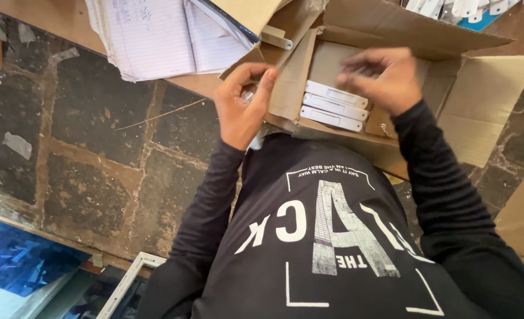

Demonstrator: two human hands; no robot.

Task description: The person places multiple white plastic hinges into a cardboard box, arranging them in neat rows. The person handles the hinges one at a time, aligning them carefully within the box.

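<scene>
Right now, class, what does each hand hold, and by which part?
Left hand pinches a small, unclear item beside the cardboard box; right hand rests inside the box over white flat pieces, its grip unclear.

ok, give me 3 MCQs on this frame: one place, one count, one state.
1. Where do the white parts lie?
A. in the cardboard box
B. on the floor
C. on the notebook

2. How many white parts show in the box?
A. one
B. three
C. six

3. What is the left hand doing?
A. hanging free
B. flat on the floor
C. pinching the box's inner flap

Key: A, they sit between the box walls; B, three strips stacked side by side; C, fingers curl over the flap edge, while the right hand hovers above the parts.
</scene>
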